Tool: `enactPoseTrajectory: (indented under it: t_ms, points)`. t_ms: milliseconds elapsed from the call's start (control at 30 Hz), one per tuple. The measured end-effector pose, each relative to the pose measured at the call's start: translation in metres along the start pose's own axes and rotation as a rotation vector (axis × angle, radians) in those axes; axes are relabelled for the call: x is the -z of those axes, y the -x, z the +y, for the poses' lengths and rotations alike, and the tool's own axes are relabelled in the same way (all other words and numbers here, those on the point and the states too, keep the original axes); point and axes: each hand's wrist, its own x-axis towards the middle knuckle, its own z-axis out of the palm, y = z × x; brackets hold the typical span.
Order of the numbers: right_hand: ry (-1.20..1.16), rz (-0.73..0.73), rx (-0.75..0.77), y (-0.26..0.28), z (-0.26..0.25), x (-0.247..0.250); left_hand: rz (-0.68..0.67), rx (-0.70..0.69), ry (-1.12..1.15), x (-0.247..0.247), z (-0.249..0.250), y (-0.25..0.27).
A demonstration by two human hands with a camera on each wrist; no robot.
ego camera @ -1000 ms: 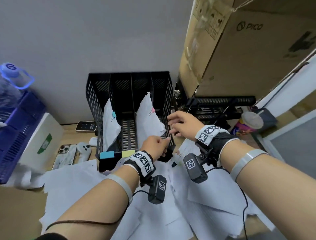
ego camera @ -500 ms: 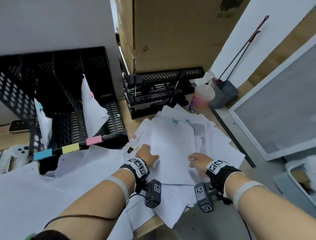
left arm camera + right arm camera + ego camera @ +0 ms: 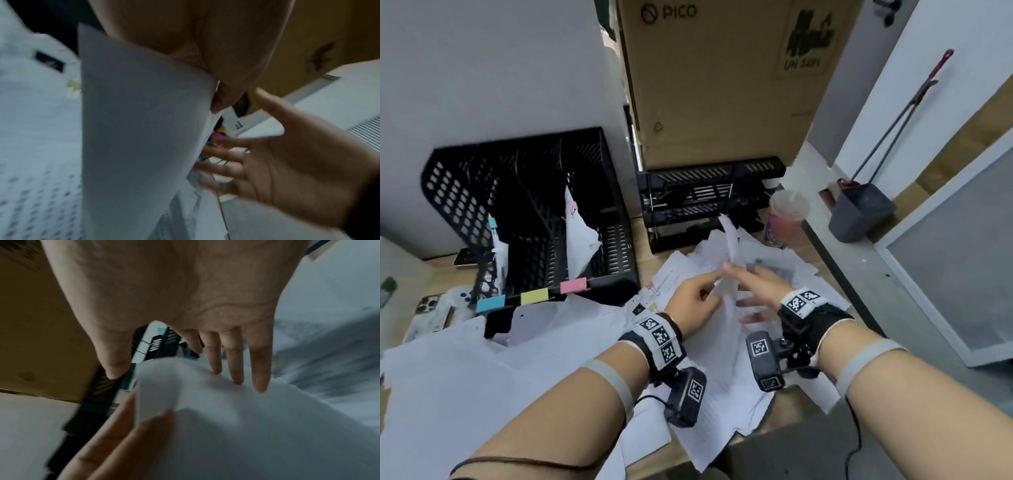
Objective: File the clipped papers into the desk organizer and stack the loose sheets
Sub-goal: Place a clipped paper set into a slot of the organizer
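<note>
The left hand [image 3: 693, 303] pinches a loose sheet [image 3: 729, 240] lifted on edge over the paper pile [image 3: 726, 387]. At its 3 o'clock, the right hand [image 3: 760, 291] has fingers straight and spread against the sheet. The desk organizer [image 3: 465, 205] stands at 10 o'clock on the counter [image 3: 640, 240].

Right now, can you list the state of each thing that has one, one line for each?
Left hand: pinches a lifted sheet.
Right hand: open, fingers straight against that sheet.
Lifted sheet: raised on edge above the pile.
Loose sheets: scattered, not yet stacked.
Desk organizer: upright, two clipped bundles standing inside.
Cup: upright, lid on.
</note>
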Motion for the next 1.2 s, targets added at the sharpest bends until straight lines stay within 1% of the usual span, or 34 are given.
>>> enactPoseTrajectory:
  t_ms: [67, 100, 133, 167, 200, 267, 333, 367, 400, 433, 533, 567, 633, 733, 800, 900, 1067, 1200]
  points:
    - [0.127, 0.089, 0.127, 0.001, -0.025, 0.001, -0.128, -0.065, 0.026, -0.002, 0.023, 0.003]
    - [0.251, 0.154, 0.171, 0.007, -0.036, 0.002, -0.177, -0.054, 0.061, -0.003, 0.031, 0.004]
    - [0.359, 0.197, 0.211, 0.009, -0.042, 0.006, -0.208, -0.012, 0.104, -0.001, 0.037, 0.005]
    - [0.445, 0.212, 0.226, 0.014, -0.047, 0.010, -0.206, 0.037, 0.133, 0.002, 0.037, 0.004]
    - [0.497, 0.210, 0.231, 0.018, -0.048, 0.015, -0.157, 0.087, 0.140, 0.008, 0.038, 0.005]
    - [0.542, 0.205, 0.229, 0.030, -0.049, 0.023, 0.024, 0.181, 0.083, 0.023, 0.029, 0.005]
    - [0.536, 0.137, 0.210, 0.038, -0.044, 0.026, 0.207, 0.321, 0.032, 0.039, 0.018, 0.010]
    - [0.536, 0.094, 0.194, 0.035, -0.039, 0.025, 0.253, 0.393, 0.050, 0.045, 0.009, 0.013]
    - [0.536, 0.062, 0.182, 0.031, -0.034, 0.023, 0.258, 0.457, 0.097, 0.049, 0.004, 0.018]
    - [0.536, 0.040, 0.171, 0.028, -0.030, 0.020, 0.233, 0.512, 0.178, 0.052, -0.003, 0.022]
    - [0.590, -0.032, 0.165, 0.010, -0.016, 0.008, 0.151, 0.670, 0.497, 0.057, -0.023, 0.040]
    - [0.585, -0.047, 0.167, 0.011, -0.014, 0.001, 0.155, 0.688, 0.560, 0.058, -0.027, 0.049]
    - [0.567, -0.065, 0.151, 0.009, -0.010, -0.014, 0.213, 0.712, 0.554, 0.063, -0.034, 0.065]
    - [0.592, -0.101, 0.183, 0.004, -0.005, -0.039, 0.303, 0.760, 0.516, 0.077, -0.046, 0.090]
    - [0.609, -0.092, 0.194, 0.005, -0.003, -0.056, 0.367, 0.797, 0.503, 0.089, -0.057, 0.107]
    - [0.594, -0.165, 0.155, 0.004, 0.000, -0.087, 0.437, 0.823, 0.515, 0.105, -0.068, 0.134]
    - [0.694, -0.202, 0.269, 0.000, -0.005, -0.139, 0.525, 0.867, 0.516, 0.130, -0.080, 0.179]
    - [0.692, -0.250, 0.294, 0.005, -0.010, -0.176, 0.623, 0.856, 0.529, 0.145, -0.088, 0.210]
